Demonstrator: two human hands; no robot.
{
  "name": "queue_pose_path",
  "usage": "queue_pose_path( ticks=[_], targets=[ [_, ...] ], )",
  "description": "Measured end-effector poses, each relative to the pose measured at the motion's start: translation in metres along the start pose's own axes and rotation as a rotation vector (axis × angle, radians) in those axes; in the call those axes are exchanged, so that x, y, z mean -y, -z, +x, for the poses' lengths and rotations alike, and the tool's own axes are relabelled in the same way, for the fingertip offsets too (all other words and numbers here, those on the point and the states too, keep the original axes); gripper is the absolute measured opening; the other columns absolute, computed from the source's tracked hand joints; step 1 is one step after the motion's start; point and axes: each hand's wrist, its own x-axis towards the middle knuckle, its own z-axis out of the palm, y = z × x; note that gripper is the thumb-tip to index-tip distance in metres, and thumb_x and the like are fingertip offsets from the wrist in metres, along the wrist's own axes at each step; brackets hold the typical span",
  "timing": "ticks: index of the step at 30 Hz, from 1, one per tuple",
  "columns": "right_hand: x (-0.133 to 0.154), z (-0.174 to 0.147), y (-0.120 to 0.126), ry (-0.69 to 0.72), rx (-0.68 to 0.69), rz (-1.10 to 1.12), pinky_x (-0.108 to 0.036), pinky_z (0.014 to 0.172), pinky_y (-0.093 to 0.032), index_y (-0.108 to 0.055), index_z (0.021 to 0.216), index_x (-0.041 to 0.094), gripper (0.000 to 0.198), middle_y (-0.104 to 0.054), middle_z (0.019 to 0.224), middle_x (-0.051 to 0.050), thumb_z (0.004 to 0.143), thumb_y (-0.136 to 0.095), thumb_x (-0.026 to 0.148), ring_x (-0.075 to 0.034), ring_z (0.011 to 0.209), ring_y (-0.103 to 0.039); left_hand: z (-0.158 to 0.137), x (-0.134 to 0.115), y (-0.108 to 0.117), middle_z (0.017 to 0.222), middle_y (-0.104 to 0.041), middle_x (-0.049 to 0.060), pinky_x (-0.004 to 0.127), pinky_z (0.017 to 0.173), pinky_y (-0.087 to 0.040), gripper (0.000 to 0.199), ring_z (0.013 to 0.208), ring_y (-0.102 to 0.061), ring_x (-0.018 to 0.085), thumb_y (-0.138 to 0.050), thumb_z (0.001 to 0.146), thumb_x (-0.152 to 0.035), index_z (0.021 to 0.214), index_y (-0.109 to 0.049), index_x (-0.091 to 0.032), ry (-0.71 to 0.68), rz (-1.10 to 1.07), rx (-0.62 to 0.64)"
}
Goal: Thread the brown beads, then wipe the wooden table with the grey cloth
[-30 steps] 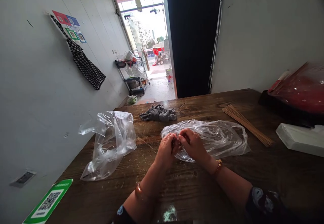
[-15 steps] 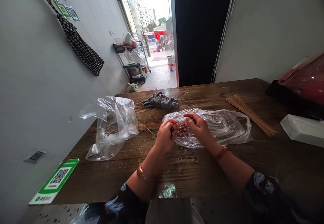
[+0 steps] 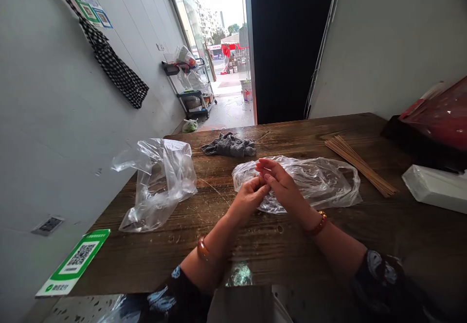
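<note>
A small street-front shop, by the look of it
A green QR-code card (image 3: 75, 263) sat lower left, at the corner of a dark wooden table (image 3: 299, 252); more QR-code sheets (image 3: 86, 12) hung upper left; at top centre a doorway (image 3: 228, 111) gave onto a street with a red-draped stall (image 3: 226, 55); a bag-laden wheeled cart (image 3: 192, 93) stood beside it.

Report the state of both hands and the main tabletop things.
Left hand: curled; any contents hidden
Right hand: partly curled, close against left hand
Central plastic bag: crumpled
Left plastic bag: crumpled
Gray cloth: bunched up
Thin sticks: gathered, slightly fanned
White packet: in clear wrapping
</note>
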Motion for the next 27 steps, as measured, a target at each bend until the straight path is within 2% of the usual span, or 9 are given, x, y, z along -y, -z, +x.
queue_pose_path(
  ticks=[4,8,14,16,20,24,27],
  targets=[
    [0.002,0.000,0.001,-0.060,0.009,0.054,-0.037,0.104,-0.048,-0.057,0.122,0.027,0.033,-0.065,0.123,-0.005,0.092,-0.052,0.037,-0.019,0.118,-0.060,0.002,0.002,0.003,0.053,-0.038,-0.008,0.022,0.044,-0.013,0.039,0.044,-0.023,0.004,-0.076,0.073,-0.050,0.085,-0.064,-0.015,-0.007,-0.035,0.008],
    [0.007,0.001,0.006,-0.100,-0.044,0.030,-0.037,0.094,-0.053,-0.062,0.119,0.024,0.032,-0.069,0.115,-0.007,0.094,-0.051,0.041,-0.020,0.108,-0.064,0.005,0.006,0.009,0.052,-0.037,-0.008,0.022,0.044,-0.014,0.035,0.044,-0.024,0.005,-0.071,0.078,-0.050,0.081,-0.060,-0.017,-0.027,-0.073,-0.008],
    [0.010,0.003,0.012,0.165,-0.024,-0.349,-0.033,0.088,-0.052,-0.072,0.101,0.025,0.021,-0.068,0.110,-0.005,0.091,-0.057,0.035,-0.019,0.104,-0.062,0.006,0.005,0.011,0.048,-0.033,-0.009,0.022,0.047,-0.024,0.037,0.044,-0.024,0.005,-0.066,0.082,-0.048,0.067,-0.049,-0.018,-0.083,-0.129,-0.016],
    [0.007,0.003,0.011,0.210,-0.025,-0.429,-0.032,0.083,-0.053,-0.073,0.098,0.024,0.019,-0.069,0.104,-0.006,0.089,-0.061,0.035,-0.019,0.095,-0.064,0.005,0.003,0.009,0.047,-0.032,-0.009,0.022,0.047,-0.025,0.042,0.043,-0.025,0.005,-0.064,0.082,-0.050,0.063,-0.045,-0.019,-0.107,-0.134,-0.042],
    [0.001,0.002,0.011,0.093,-0.066,-0.436,-0.029,0.065,-0.054,-0.073,0.091,0.021,0.021,-0.068,0.096,-0.006,0.085,-0.066,0.040,-0.016,0.076,-0.064,0.004,0.001,0.009,0.048,-0.035,-0.009,0.021,0.043,-0.021,0.044,0.040,-0.026,0.004,-0.061,0.082,-0.055,0.063,-0.047,-0.018,-0.111,-0.142,-0.091],
    [-0.001,0.001,0.010,-0.066,-0.053,-0.267,-0.028,0.063,-0.056,-0.071,0.093,0.020,0.026,-0.070,0.090,-0.005,0.083,-0.067,0.044,-0.017,0.075,-0.066,0.004,0.001,0.010,0.048,-0.036,-0.010,0.019,0.041,-0.021,0.044,0.040,-0.027,0.003,-0.068,0.077,-0.056,0.068,-0.050,-0.017,-0.103,-0.160,-0.095],
    [0.000,0.000,0.009,-0.101,-0.034,-0.216,-0.027,0.059,-0.057,-0.071,0.097,0.021,0.029,-0.069,0.087,-0.004,0.081,-0.069,0.046,-0.015,0.070,-0.066,0.004,0.002,0.011,0.047,-0.035,-0.011,0.018,0.042,-0.025,0.044,0.040,-0.026,0.002,-0.071,0.075,-0.055,0.068,-0.050,-0.017,-0.101,-0.155,-0.112]
  ],
)
